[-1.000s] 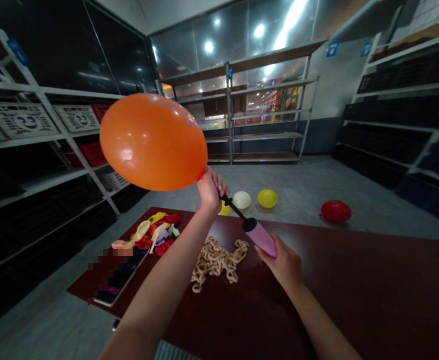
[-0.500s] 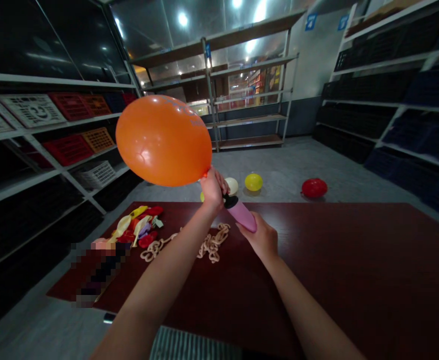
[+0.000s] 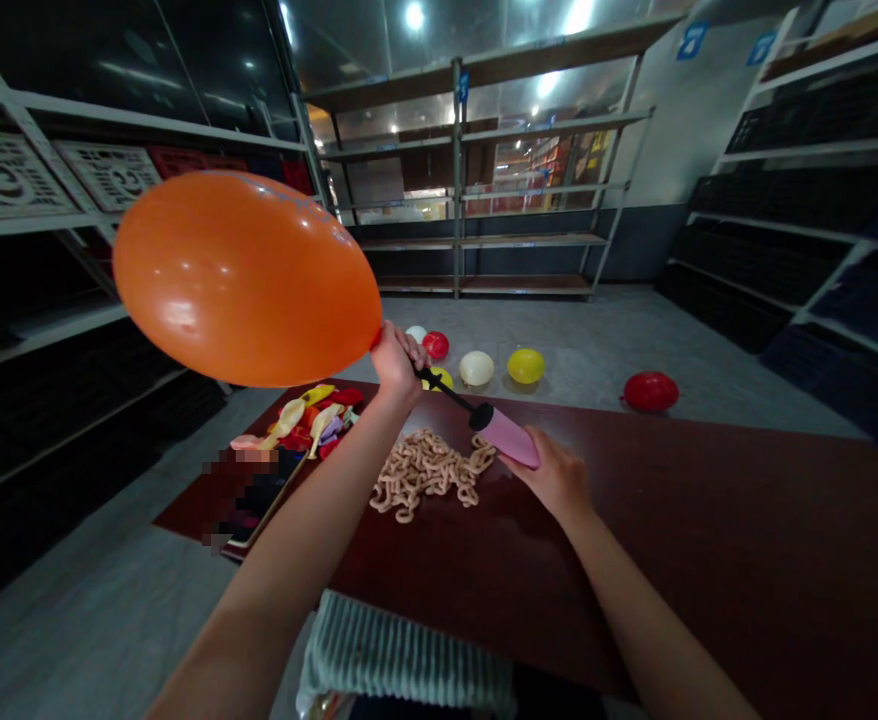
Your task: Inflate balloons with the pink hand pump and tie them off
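A large inflated orange balloon (image 3: 248,280) fills the upper left of the head view. My left hand (image 3: 396,362) is closed around its neck, at the black end of a hand pump. From there the pump's thin black rod runs down to its pink barrel (image 3: 512,440). My right hand (image 3: 555,475) is wrapped around that barrel. Below the pump, a heap of beige chain links (image 3: 428,470) lies on the dark red table (image 3: 709,540). Left of the chain sits a pile of limp balloons (image 3: 311,420) in several colours.
Inflated balloons lie on the floor beyond the table, among them a yellow one (image 3: 525,366), a white one (image 3: 476,368) and a red one (image 3: 650,391). A dark flat object (image 3: 270,495) rests at the table's left edge. Shelves (image 3: 533,240) stand behind and on both sides.
The orange balloon looks larger. My hands have drawn apart, baring the pump's black rod between them. The view has shifted, so more of the chain shows.
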Available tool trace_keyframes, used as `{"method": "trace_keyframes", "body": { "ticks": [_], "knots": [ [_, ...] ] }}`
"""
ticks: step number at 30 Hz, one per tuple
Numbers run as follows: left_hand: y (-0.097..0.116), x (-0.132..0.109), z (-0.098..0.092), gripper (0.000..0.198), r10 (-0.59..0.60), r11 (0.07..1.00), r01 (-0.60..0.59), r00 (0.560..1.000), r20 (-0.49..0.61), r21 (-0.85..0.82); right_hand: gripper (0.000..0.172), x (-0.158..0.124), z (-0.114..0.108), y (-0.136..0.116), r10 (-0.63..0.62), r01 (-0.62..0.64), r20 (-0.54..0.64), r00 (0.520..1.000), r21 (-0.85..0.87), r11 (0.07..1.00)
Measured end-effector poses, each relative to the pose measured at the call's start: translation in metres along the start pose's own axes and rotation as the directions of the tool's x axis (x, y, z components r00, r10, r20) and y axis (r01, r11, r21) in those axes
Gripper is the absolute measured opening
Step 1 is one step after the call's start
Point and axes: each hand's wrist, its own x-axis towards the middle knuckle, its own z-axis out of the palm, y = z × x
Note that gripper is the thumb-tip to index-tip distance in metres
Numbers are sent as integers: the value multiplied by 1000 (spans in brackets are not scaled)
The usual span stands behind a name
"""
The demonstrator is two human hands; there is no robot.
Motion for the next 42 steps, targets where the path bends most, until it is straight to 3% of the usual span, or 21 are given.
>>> {"method": "trace_keyframes", "body": {
  "ticks": [4, 8, 13, 17, 24, 30, 37, 42],
  "knots": [
    [22, 10, -31, 47, 0, 1000, -4, 993, -119, -29, 48, -1, 2, -2, -33, 37, 83, 996, -39, 999],
    [29, 16, -60, 43, 6, 999, -14, 983, -184, -41, 50, -2, 3, -3, -43, 51, 169, 985, -42, 998],
    [24, 18, -71, 43, -26, 998, 12, 973, -231, -62, 47, -2, 3, -5, -44, 54, 203, 978, -42, 998],
    [19, 21, -51, 43, 14, 998, -25, 984, -179, -54, 47, -1, 4, -4, -20, 24, 160, 987, -23, 999],
    [13, 17, 15, 48, 58, 998, -59, 998, -18, -26, 48, -1, 2, 2, 125, -129, 74, 989, 51, 990],
    [-26, -1, 60, 52, -51, 998, 48, 992, 116, 27, 47, 0, 3, 5, 243, -244, 21, 970, 112, 963],
    [-94, -31, 66, 53, -87, 991, 67, 981, 174, 118, 46, -1, 4, 8, 359, -361, 39, 933, 107, 927],
    [-95, -31, 65, 51, -95, 989, 80, 989, 113, 126, 42, 3, -1, 6, 347, -352, 58, 936, 133, 927]
  ]
}}
